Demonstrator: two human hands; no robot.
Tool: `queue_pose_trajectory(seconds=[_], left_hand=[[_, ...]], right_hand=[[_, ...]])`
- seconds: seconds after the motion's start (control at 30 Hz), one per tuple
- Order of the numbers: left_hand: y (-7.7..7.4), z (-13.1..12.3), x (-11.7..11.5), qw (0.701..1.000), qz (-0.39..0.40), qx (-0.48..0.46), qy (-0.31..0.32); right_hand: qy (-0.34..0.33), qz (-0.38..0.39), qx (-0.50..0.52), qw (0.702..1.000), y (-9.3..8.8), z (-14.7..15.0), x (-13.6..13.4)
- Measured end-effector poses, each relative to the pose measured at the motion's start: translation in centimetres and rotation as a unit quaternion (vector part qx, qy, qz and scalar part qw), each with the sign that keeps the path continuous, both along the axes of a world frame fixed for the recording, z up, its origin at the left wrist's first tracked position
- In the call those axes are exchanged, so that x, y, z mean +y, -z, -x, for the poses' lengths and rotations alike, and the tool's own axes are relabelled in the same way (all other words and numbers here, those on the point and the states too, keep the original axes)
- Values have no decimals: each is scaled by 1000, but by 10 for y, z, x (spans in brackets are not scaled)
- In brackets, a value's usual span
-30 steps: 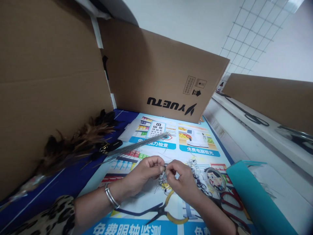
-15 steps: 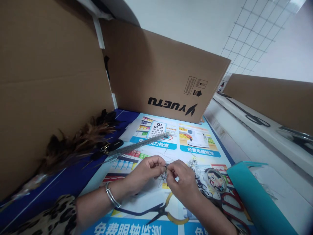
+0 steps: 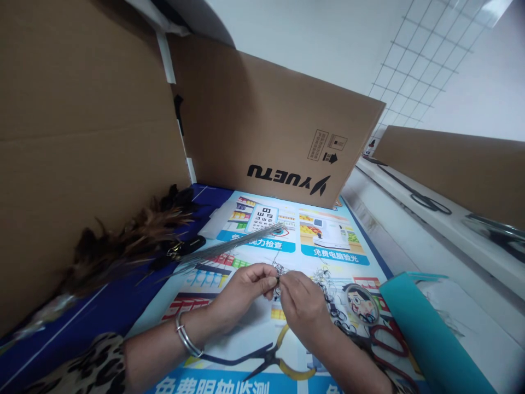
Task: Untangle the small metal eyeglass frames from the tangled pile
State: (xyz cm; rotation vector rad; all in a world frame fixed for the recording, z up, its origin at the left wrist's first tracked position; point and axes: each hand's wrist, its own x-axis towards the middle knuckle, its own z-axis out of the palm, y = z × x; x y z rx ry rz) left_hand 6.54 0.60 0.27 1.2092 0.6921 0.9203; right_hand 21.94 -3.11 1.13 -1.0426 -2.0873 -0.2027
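Observation:
Both hands meet above the printed sheet, their fingertips pinched together. My left hand [image 3: 251,287], with silver bangles at the wrist, is closed, thumb against index finger. My right hand [image 3: 302,301] is closed in a pinch touching the left fingertips. A small dark piece shows between them, too small to name. Thin metal loops and wire bits [image 3: 324,279] lie just behind and right of the fingers. Below the hands rest pliers with yellow handles [image 3: 285,368]. A bundle of thin straight wires [image 3: 229,246] lies beyond my left hand.
Brown feathers [image 3: 135,241] line the left cardboard wall [image 3: 82,137]. At right are a round clear container [image 3: 361,303], red-handled scissors [image 3: 389,339] and a teal box [image 3: 426,334]. Another cardboard panel [image 3: 279,120] stands at the back.
My right hand's fingers have drawn closer together, and its knuckles have turned slightly. The left hand has barely moved. Everything on the table stays in place.

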Motion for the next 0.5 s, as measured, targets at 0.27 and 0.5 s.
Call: queue_pose_trajectory(seconds=[0.27, 0.5], left_hand=[[4, -1, 0, 1000, -10, 5, -11], [3, -3, -2, 1000, -11, -2, -10]], right_hand=[[-19, 19, 20, 999, -3, -1, 3], [-46, 43, 26, 998, -5, -4, 7]])
